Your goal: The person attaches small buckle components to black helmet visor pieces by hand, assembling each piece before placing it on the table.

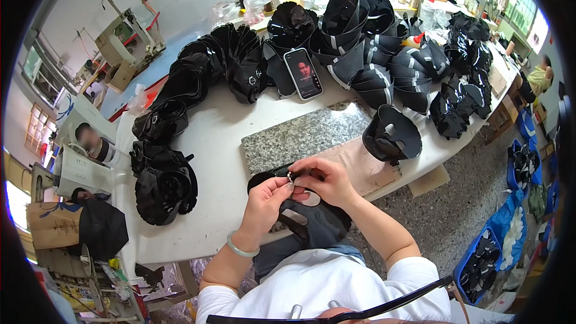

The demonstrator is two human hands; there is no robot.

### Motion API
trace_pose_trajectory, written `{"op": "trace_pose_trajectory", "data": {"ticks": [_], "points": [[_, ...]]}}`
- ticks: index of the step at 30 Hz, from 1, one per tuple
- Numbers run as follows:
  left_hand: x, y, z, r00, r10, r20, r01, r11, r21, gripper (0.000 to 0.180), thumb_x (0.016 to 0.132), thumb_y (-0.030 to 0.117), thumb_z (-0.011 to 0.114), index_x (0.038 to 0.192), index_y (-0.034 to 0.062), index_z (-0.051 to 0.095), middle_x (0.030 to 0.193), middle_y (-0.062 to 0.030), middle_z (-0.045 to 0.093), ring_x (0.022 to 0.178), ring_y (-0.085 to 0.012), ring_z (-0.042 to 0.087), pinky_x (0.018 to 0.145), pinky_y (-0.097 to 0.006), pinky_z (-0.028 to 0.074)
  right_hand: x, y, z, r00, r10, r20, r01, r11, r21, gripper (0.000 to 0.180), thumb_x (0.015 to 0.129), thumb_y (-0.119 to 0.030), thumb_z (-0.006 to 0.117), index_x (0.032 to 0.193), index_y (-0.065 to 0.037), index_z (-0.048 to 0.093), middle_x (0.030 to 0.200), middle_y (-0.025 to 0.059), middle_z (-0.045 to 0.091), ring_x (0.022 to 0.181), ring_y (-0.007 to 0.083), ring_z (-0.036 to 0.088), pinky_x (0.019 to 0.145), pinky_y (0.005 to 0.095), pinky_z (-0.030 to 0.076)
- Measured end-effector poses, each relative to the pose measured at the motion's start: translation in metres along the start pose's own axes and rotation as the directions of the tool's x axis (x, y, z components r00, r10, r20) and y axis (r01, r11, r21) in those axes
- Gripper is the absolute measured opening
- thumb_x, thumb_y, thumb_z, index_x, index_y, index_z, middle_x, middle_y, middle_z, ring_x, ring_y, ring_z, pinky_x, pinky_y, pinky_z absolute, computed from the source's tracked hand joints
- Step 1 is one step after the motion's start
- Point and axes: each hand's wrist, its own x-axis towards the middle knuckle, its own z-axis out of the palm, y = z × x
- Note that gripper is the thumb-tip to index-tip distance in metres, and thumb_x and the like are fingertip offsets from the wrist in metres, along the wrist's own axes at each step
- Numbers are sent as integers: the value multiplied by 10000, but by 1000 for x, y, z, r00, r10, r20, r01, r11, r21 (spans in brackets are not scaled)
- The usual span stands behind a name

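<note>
Close together over the near edge of the table, both hands work on a black shoe upper (321, 223) with cut-out openings, which hangs partly over my lap. My left hand (266, 201) pinches its upper edge between thumb and fingertips. Fingers bent, my right hand (324, 181) grips the same edge from the other side. A tiny shiny bit shows between the fingertips, too small to name. Just beyond the hands lies a speckled granite slab (306, 135), and a single curled black upper (392, 135) stands to its right.
Nested stacks of black uppers (204, 63) curve round the left and back of the white table (222, 126). A phone (303, 74) leans on the stacks, playing a video. A red-tipped glue bottle (414, 41) sits among the right stacks. Blue crates (480, 264) stand on the floor; other people are farther off.
</note>
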Motion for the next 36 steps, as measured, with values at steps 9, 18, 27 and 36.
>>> {"op": "trace_pose_trajectory", "data": {"ticks": [9,18,27,36], "points": [[-1,9,-10,990,-144,-4,143,987,-66,338,991,246,547,963,-65,675,834,-113,698,725,-154,687,644,-241,565,7,-24,3,631,-713,305,750,462,-473,293,590,11,709,869,-74,695,893,63,604,761,225,629,626,305,519],[-16,12,5,968,224,-116,-179,934,310,294,987,206,544,998,-34,714,666,62,511,613,-28,403,529,-215,335,-1,-27,12,382,-872,305,836,185,-517,268,574,12,716,837,-38,706,862,45,578,767,227,629,613,307,547],[-14,-2,7,933,336,-130,-289,913,287,274,994,156,533,1049,-55,699,917,-70,726,808,-66,620,703,-220,497,-8,-22,18,410,-853,323,844,221,-489,232,610,17,723,838,-7,690,867,65,573,769,238,645,629,321,562],[-16,4,6,936,330,-122,-246,862,444,263,994,146,528,953,-50,699,817,-53,681,744,-66,581,664,-229,485,-8,-41,8,510,-786,349,817,316,-483,268,643,17,711,909,-3,693,917,83,604,796,257,634,659,327,555]]}}
